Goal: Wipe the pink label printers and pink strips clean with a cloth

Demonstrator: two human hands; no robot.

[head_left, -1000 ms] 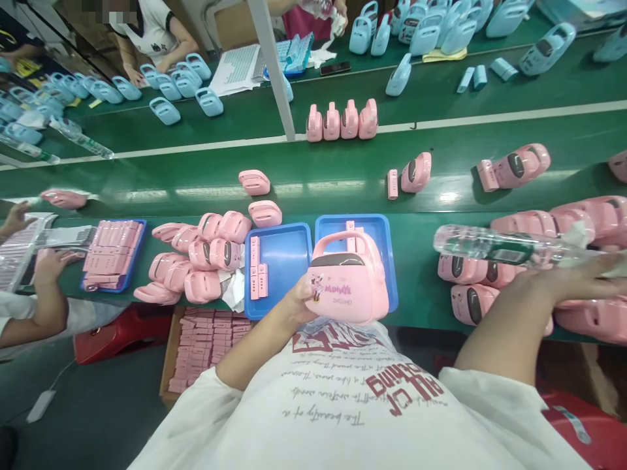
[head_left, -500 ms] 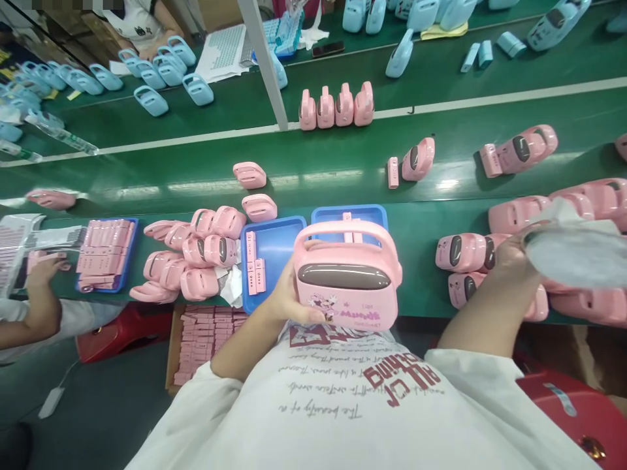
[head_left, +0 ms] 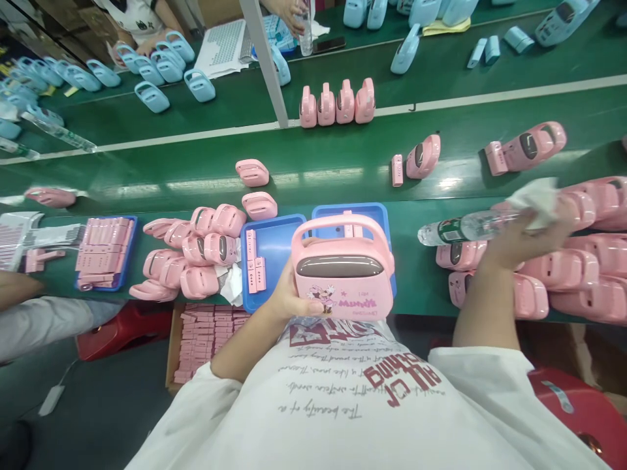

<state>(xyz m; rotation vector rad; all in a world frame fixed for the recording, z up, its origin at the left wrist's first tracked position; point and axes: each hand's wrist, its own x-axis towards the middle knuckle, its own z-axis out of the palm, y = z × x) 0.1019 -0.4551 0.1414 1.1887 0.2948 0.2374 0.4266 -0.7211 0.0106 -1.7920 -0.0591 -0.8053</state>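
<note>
My left hand (head_left: pixel 288 295) grips the left side of a pink plastic case (head_left: pixel 343 297) in front of my chest, thumb on its front. The case has a carrying handle, a dark oval window and a printed cartoon figure with lettering. Over to the right, my right hand (head_left: pixel 514 245) is closed around a clear plastic bottle (head_left: pixel 458 228) lying sideways, its other end toward the left. A crumpled white tissue (head_left: pixel 535 201) is in that same hand; its fingers are partly hidden. Below the hand lie several pink cases (head_left: pixel 529 297).
Two blue trays (head_left: pixel 252 303) with small pink blocks (head_left: pixel 255 274) are behind the held case. More pink cases (head_left: pixel 198 281) are heaped left, above a box of pink pieces (head_left: pixel 206 339). Pink cases (head_left: pixel 424 156) stand along the green bench (head_left: pixel 196 176). Co-workers sit left and across.
My right hand has swung the bottle from its right side to its left, with the tissue still in it. The held case has shifted slightly. A co-worker's hand with a bottle appeared across the bench.
</note>
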